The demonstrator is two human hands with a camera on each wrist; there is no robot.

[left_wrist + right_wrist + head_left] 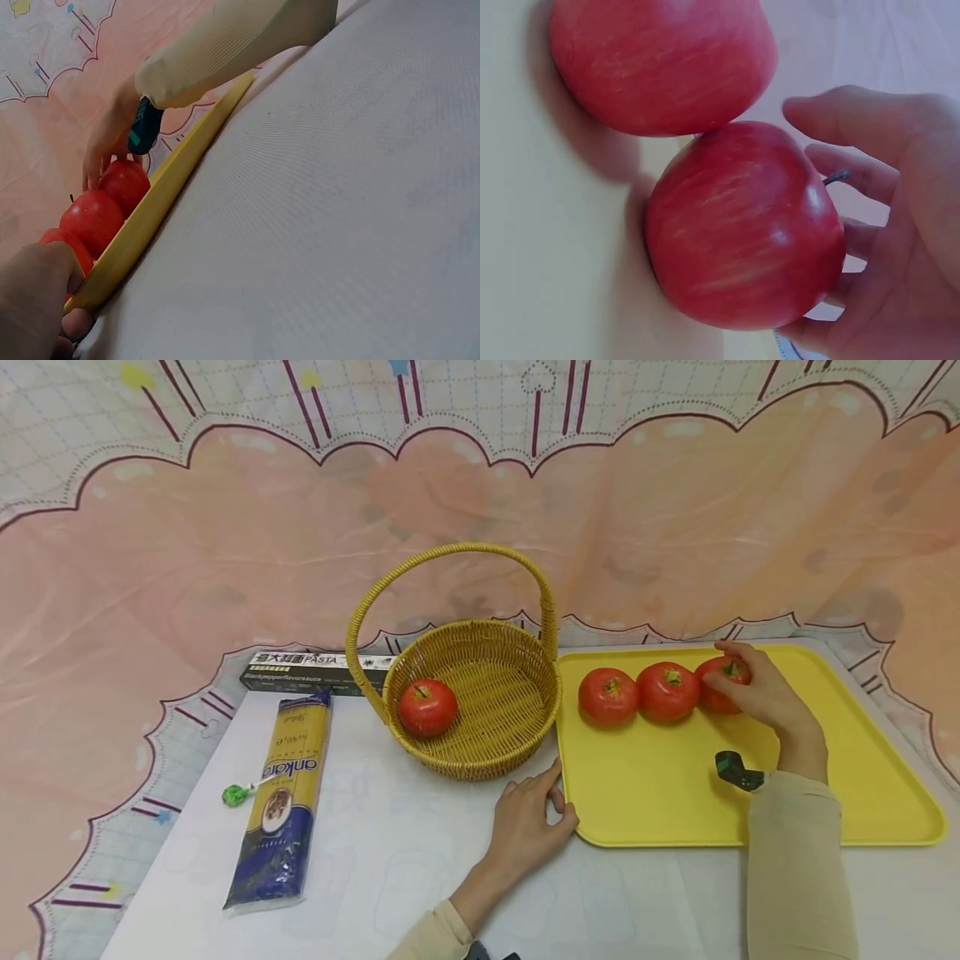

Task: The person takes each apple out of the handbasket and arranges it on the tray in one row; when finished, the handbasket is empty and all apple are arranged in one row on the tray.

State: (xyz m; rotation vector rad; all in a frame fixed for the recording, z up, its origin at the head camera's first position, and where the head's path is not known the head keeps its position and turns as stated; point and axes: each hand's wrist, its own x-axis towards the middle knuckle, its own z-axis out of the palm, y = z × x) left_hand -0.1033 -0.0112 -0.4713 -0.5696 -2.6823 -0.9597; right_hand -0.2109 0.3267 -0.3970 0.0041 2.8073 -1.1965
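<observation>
On the yellow tray (645, 793) three red apples stand in a row at the back: a left apple (606, 703), a middle apple (663, 695) and a right apple (716, 693). My right hand (771, 695) is around the right apple. In the right wrist view its thumb stands apart from that apple (742, 232), and the other fingers reach behind it, near the stem. My left hand (529, 822) pinches the tray's front left corner, thumb over the rim and fingers below in the left wrist view. Left of the tray, a woven basket (517, 752) with a tall handle holds another apple (427, 708).
A blue and yellow pasta packet (288, 785) lies at the left, with a green lollipop (236, 794) beside it. Behind them is a dark pasta box (296, 675), partly hidden by the basket. A patterned cloth (465, 502) rises along the back of the table.
</observation>
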